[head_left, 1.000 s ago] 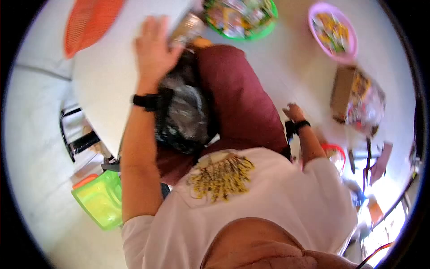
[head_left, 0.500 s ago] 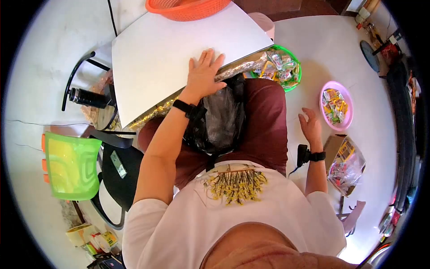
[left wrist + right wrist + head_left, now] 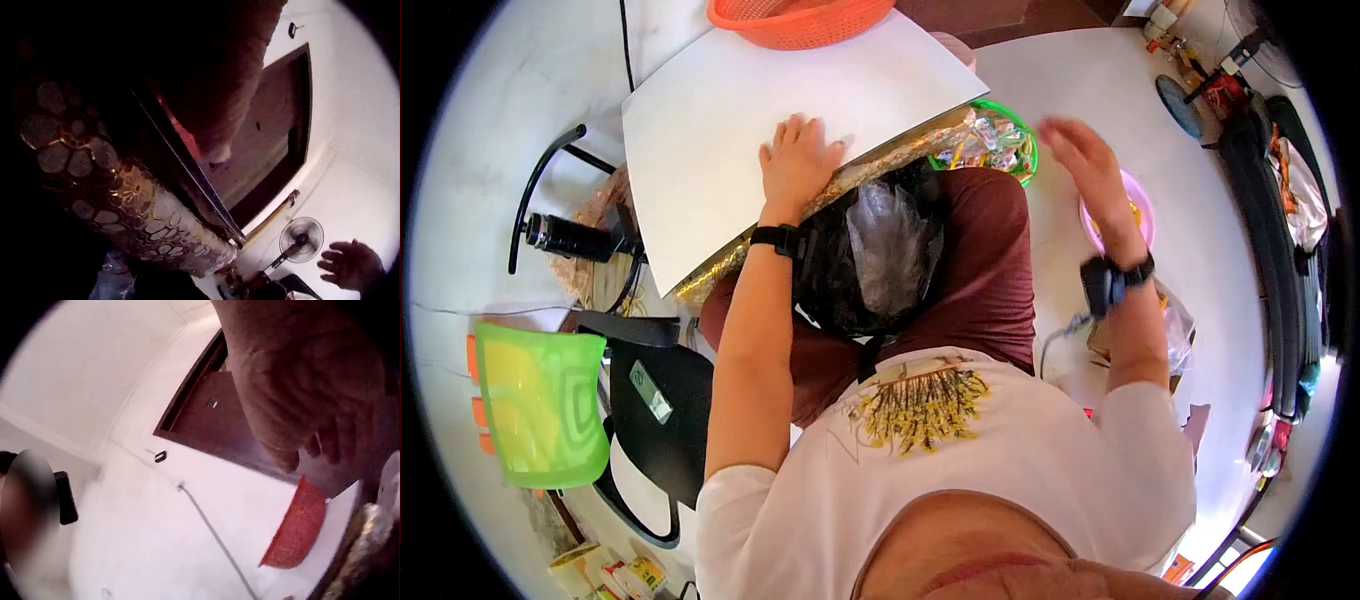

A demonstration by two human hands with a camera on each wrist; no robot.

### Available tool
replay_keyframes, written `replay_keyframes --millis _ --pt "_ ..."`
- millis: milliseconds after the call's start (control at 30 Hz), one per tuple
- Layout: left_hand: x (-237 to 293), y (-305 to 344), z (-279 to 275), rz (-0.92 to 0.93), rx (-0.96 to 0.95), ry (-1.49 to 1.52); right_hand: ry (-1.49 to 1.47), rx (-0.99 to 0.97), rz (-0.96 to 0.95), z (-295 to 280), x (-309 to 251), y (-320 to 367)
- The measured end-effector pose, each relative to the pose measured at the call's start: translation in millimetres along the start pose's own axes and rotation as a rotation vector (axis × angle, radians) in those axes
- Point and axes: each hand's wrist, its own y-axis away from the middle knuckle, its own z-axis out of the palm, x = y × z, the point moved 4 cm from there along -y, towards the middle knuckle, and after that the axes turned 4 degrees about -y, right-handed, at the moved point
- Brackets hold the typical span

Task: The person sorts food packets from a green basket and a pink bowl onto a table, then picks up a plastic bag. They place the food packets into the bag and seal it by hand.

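My left hand rests flat on the white tabletop, fingers spread, near the edge with the gold patterned cloth. Raised to the right of my knee, my right hand holds nothing; its fingers are extended, and it partly covers the pink basin. In the right wrist view the same hand hangs with relaxed fingers. Between my thighs lies a black plastic bag with a clear plastic bag on it. The green basin of small packets stands beyond my knee.
An orange basket stands on the table's far side. To the left are a black chair seat with a phone on it, a green backrest and a black cylinder. A carton with plastic bags is partly behind my right forearm.
My right hand has risen from beside my thigh and moved forward, level with the pink basin. My left hand stays on the tabletop, shifted slightly left in view with the camera's movement.
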Motion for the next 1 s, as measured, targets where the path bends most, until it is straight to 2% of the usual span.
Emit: replay_keyframes --millis 33,100,133,167,200,233,300,400,500,600,733,867,1000 --pt "0.4 1.1 1.0 -0.002 0.051 -0.008 -0.183 -0.029 -0.023 17.4 -13.9 -22.1" --pt "-0.8 2.8 6.2 -0.013 0.152 -0.024 -0.436 -0.140 0.051 57.0 -29.8 -70.8" --pt "0.3 3.1 6.1 -0.018 0.153 -0.035 -0.292 -0.220 -0.286 70.7 -17.9 -107.4" --pt "1.5 3.2 5.0 -0.023 0.155 -0.047 -0.083 -0.184 -0.412 91.2 -24.9 -122.5" --pt "2.2 2.9 4.7 -0.028 0.156 -0.059 0.124 -0.122 -0.533 111.7 -31.7 -137.2" --pt "2.9 1.1 5.3 -0.024 0.155 -0.068 0.383 0.057 -0.439 136.1 -59.3 -146.3" --pt "1.1 0.5 6.7 -0.024 0.148 -0.092 0.660 0.335 -0.794 167.1 -57.5 -171.4" --pt "-0.7 -0.2 10.9 -0.041 0.162 -0.108 0.850 0.339 -1.041 201.3 -89.5 -175.5" --pt "0.9 -3.0 7.9 -0.074 0.065 -0.109 0.930 -0.059 -0.887 259.3 -74.0 -223.4" --pt "1.6 -2.3 7.2 -0.090 0.049 -0.101 0.884 -0.070 -0.771 285.1 -68.5 -246.2" --pt "2.0 -2.4 7.9 -0.096 0.050 -0.100 0.956 -0.150 -0.612 284.9 -65.1 -250.3" --pt "-2.8 -2.1 19.9 -0.050 0.050 -0.229 0.900 -0.012 -0.717 253.1 -58.4 -232.8" --pt "0.7 -3.7 22.3 -0.007 0.074 -0.215 0.888 0.089 -0.586 155.2 -77.1 -170.2"
